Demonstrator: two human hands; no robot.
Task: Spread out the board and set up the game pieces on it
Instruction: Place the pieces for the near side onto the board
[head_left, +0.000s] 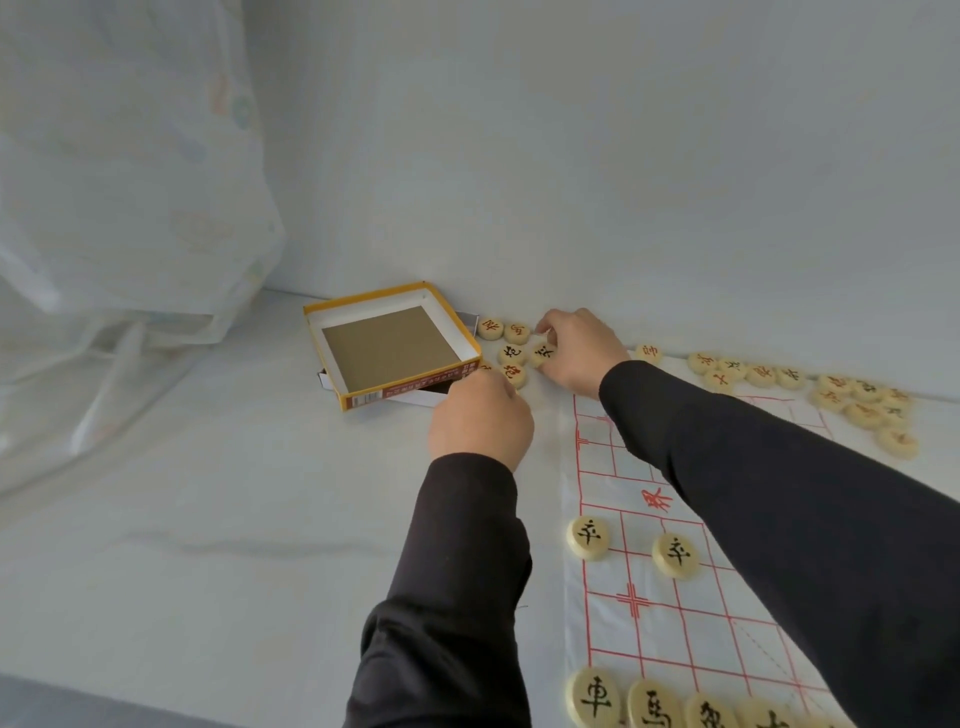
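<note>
A thin white board (670, 587) with a red grid lies spread on the right. Black-lettered round wooden pieces stand on it: two in a row (675, 555) and several along the near edge (595, 697). My right hand (582, 351) reaches to a small cluster of pieces by the wall and pinches a black-lettered piece (543, 353). My left hand (480, 421) hovers with curled fingers just beside a red-lettered piece (514, 373); whether it holds anything is hidden. More loose pieces (862, 400) lie at the far right.
An open yellow cardboard box (389, 345) sits on its white lid by the wall, left of the cluster. A sheer white curtain (130, 208) hangs at the left. The pale sheet surface (234, 519) stretches out to the left of the board.
</note>
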